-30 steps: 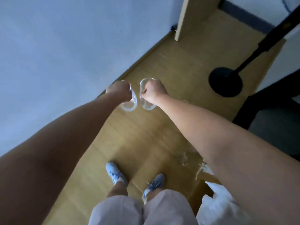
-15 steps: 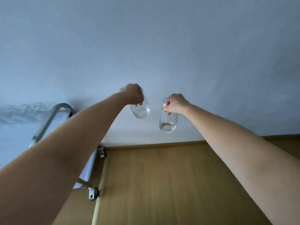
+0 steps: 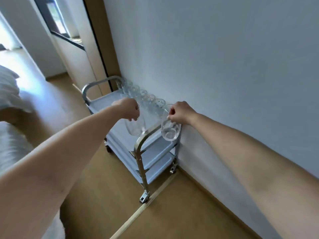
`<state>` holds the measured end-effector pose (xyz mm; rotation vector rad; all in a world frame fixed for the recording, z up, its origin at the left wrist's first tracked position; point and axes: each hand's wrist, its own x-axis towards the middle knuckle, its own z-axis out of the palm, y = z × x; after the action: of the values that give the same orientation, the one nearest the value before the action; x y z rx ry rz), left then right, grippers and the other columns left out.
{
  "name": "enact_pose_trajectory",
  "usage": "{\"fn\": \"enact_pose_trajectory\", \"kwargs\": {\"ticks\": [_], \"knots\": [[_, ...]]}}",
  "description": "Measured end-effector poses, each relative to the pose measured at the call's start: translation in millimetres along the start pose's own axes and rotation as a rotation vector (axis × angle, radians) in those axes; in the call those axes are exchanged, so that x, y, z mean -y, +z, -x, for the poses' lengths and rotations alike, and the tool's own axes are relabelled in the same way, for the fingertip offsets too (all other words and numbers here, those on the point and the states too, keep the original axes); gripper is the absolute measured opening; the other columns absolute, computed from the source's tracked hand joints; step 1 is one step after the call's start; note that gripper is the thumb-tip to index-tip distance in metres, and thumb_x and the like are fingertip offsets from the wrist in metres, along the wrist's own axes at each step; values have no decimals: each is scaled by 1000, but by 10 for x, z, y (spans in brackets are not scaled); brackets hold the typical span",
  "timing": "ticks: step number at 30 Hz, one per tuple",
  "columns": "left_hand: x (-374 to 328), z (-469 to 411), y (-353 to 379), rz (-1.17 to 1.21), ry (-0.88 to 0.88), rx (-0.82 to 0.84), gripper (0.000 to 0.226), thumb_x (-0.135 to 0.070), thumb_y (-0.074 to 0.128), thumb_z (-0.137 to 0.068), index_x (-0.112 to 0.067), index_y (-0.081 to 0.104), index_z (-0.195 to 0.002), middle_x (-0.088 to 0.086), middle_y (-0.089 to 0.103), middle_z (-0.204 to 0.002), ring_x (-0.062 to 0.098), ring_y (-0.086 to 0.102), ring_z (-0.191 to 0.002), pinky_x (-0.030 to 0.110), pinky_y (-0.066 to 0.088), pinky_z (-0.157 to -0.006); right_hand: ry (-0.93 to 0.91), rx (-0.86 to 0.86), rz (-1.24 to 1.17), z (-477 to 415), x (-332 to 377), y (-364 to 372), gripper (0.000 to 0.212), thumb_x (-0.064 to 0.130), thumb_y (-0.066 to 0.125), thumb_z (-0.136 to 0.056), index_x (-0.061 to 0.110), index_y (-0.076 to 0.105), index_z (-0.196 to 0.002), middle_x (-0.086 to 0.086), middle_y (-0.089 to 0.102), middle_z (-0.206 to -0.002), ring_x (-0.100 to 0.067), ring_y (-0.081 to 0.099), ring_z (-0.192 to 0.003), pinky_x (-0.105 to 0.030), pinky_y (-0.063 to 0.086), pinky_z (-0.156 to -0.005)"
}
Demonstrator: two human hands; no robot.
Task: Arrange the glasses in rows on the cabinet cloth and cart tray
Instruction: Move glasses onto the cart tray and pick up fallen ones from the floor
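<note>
Wood-toned flooring (image 3: 103, 195) runs along a pale wall (image 3: 224, 57), and against that wall stands our steel cart (image 3: 141, 152) with grey trays stacked in tiers, its wheels beside a thin wooden strip (image 3: 138, 213) on the floor. White bedding (image 3: 8, 94) lies at the far left, and a dark-framed window (image 3: 57, 19) shows past a wooden door frame (image 3: 101, 40). On the top tray (image 3: 107, 102) a row of clear glasses (image 3: 146, 97) lines the wall side. Our left hand (image 3: 128, 108) pinches the rim of one glass (image 3: 135, 126), which hangs below the fingers over the near end of that tray. Our right hand (image 3: 181, 112) pinches the rim of the second glass (image 3: 170, 131), which hangs by the cart's near handle (image 3: 146, 133), close to the wall. The two held glasses are apart from each other.
</note>
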<state>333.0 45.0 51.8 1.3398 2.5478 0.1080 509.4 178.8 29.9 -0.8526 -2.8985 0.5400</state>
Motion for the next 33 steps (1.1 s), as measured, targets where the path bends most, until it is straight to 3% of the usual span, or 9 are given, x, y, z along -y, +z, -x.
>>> {"fn": "enact_pose_trajectory", "kwargs": {"ticks": [4, 8, 15, 25, 29, 33], "knots": [[657, 89, 10, 6, -235, -17, 10, -19, 64, -77, -21, 73, -81, -5, 72, -82, 13, 69, -77, 33, 58, -77, -194, 70, 19, -707, 375, 184, 17, 23, 62, -87, 11, 73, -89, -6, 72, -95, -20, 64, -95, -26, 46, -82], [1204, 286, 122, 22, -394, -18, 13, -21, 63, -77, -27, 71, -86, -8, 67, -90, 16, 64, -86, 30, 56, -77, -339, 85, -19, -1203, 861, 456, 18, 23, 62, -88, 8, 72, -90, -9, 71, -97, -23, 62, -96, -25, 43, -80], [2140, 150, 258, -49, -464, 98, 16, -24, 63, -76, -31, 71, -89, -8, 67, -93, 16, 64, -86, 31, 57, -75, -507, 248, -36, -1712, 1728, 1193, 16, 25, 63, -89, 10, 70, -86, -3, 68, -93, -13, 55, -82, -21, 38, -73], [3553, -293, 249, -119, -328, 203, 19, -28, 54, -85, -31, 67, -98, -8, 65, -100, 16, 62, -90, 28, 53, -71, -326, 330, -50, -2447, 2510, 1950, 12, 22, 66, -86, 12, 72, -83, -3, 68, -92, -16, 60, -88, -27, 48, -80], [3753, -466, 226, -205, -265, 233, 22, -28, 49, -87, -27, 65, -103, -4, 64, -100, 19, 62, -90, 27, 49, -67, -241, 340, -147, -2527, 2506, 2068, 10, 20, 69, -83, 11, 74, -83, -3, 70, -87, -15, 61, -84, -28, 50, -79], [3733, -620, 276, -142, -249, 228, 21, -33, 54, -88, -30, 65, -106, -6, 63, -101, 18, 60, -87, 27, 49, -68, -189, 348, -171, -2620, 2379, 2067, 7, 12, 70, -79, 11, 77, -79, -1, 71, -86, -15, 62, -89, -23, 48, -79]]}}
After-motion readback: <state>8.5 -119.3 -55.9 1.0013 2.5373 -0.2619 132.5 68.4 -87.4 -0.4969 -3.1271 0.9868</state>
